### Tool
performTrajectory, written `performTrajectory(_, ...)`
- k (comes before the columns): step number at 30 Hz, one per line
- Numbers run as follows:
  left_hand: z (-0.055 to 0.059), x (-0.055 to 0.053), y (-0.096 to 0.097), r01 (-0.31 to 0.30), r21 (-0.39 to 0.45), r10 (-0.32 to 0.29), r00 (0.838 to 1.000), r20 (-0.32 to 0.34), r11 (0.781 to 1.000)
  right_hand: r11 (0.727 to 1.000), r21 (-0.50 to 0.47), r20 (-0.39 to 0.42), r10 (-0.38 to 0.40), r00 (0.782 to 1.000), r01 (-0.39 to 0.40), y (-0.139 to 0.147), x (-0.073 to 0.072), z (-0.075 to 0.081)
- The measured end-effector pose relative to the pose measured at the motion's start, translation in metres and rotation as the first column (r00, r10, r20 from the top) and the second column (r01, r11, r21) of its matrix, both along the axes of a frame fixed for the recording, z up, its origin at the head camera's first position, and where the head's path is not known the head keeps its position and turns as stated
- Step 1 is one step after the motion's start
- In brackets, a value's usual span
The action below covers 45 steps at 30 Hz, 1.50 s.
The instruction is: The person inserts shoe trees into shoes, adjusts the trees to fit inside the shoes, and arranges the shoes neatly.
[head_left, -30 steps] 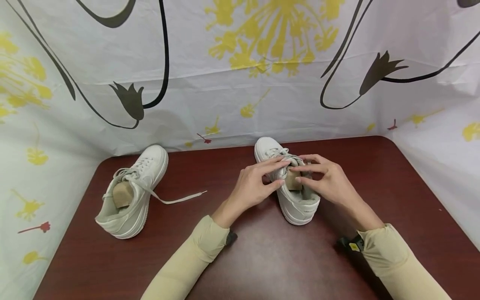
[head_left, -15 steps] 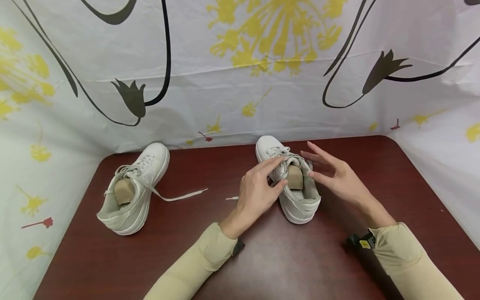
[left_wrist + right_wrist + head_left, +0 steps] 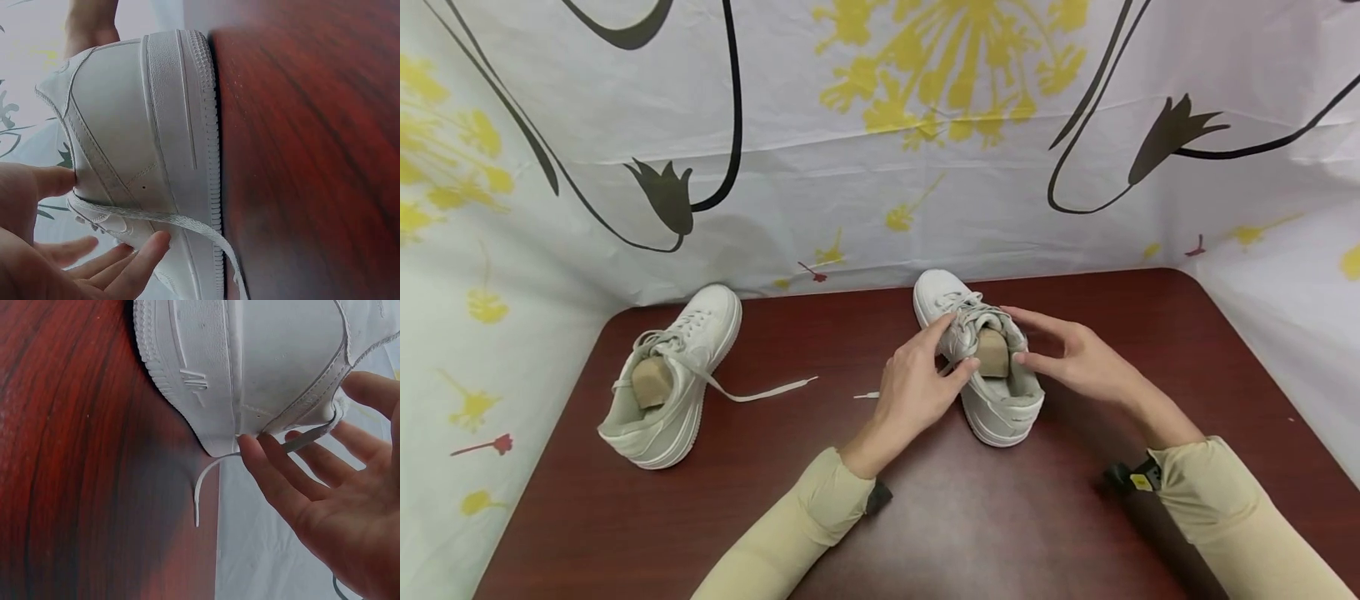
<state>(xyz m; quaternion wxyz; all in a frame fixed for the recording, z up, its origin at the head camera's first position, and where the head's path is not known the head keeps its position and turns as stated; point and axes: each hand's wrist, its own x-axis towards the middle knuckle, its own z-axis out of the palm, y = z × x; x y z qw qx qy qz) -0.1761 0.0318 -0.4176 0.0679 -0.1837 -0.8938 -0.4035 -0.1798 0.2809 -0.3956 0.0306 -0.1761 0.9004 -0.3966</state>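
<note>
A white sneaker (image 3: 992,423) stands between both hands, heel toward me, with a brown insert (image 3: 992,355) inside its opening. My left hand (image 3: 917,379) rests along its left side, thumb at the collar. In the left wrist view the fingers are loosely spread near the side, and a flat lace (image 3: 172,219) hangs down past the sole. On the right side, my right hand (image 3: 1086,362) has its thumb at the collar and its fingers against the upper. In the right wrist view another lace end (image 3: 206,475) passes by these fingers and droops toward the table.
A second white sneaker (image 3: 703,337) stands at the left with a brown insert (image 3: 651,382); its loose lace (image 3: 767,392) trails rightward on the dark red table (image 3: 775,467). A patterned white cloth (image 3: 820,192) hangs behind the table and at its sides.
Both hands were nearer the opening's middle; the right hand has drawn back to the right, lifted its fingers away, then come back against the sneaker's side. The left hand has shifted slightly.
</note>
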Motion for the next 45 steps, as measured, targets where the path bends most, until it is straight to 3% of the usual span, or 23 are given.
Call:
performTrajectory(5, -0.002, 0.002, 0.003, 0.010, -0.003, -0.010, 0.995, 0.101, 1.000, 0.999, 0.014, 0.087, 0.038, 0.996, -0.039, 0.005, -0.003, 0.000)
performTrajectory(8, -0.002, 0.005, 0.005, 0.017, 0.009, -0.018, 0.993, 0.119, 1.000, 0.994, -0.087, 0.197, 0.088, 0.976, -0.072, 0.007, -0.004, -0.004)
performTrajectory(12, 0.001, 0.009, 0.005, 0.032, 0.030, -0.037, 0.984, 0.175, 0.999, 0.964, -0.256, 0.293, 0.151, 0.944, -0.075, 0.009, -0.003, -0.010)
performTrajectory(17, 0.004, 0.012, 0.007, 0.058, 0.027, -0.062, 0.979, 0.195, 0.998, 0.951, -0.301, 0.312, 0.163, 0.936, -0.065, 0.012, -0.002, -0.011)
performTrajectory(22, 0.004, 0.016, 0.010, 0.087, -0.015, -0.082, 0.971, 0.226, 0.996, 0.973, -0.219, 0.279, 0.136, 0.951, -0.075, 0.014, 0.000, -0.010)
performTrajectory(25, 0.005, 0.018, 0.010, 0.115, -0.044, -0.099, 0.959, 0.266, 0.992, 0.983, -0.169, 0.247, 0.117, 0.962, -0.076, 0.013, 0.002, -0.011)
performTrajectory(33, 0.011, 0.019, 0.006, 0.188, -0.038, -0.165, 0.927, 0.337, 0.981, 0.979, -0.202, 0.257, 0.078, 0.963, -0.025, 0.007, 0.006, -0.010)
performTrajectory(41, 0.010, 0.022, 0.006, 0.194, -0.167, -0.149, 0.957, 0.250, 0.967, 0.984, -0.176, 0.270, 0.040, 0.962, 0.008, 0.001, 0.012, -0.009)
performTrajectory(45, 0.013, 0.021, 0.003, 0.198, -0.173, -0.154, 0.959, 0.238, 0.965, 0.968, -0.250, 0.315, 0.061, 0.947, 0.020, -0.002, 0.016, -0.006)
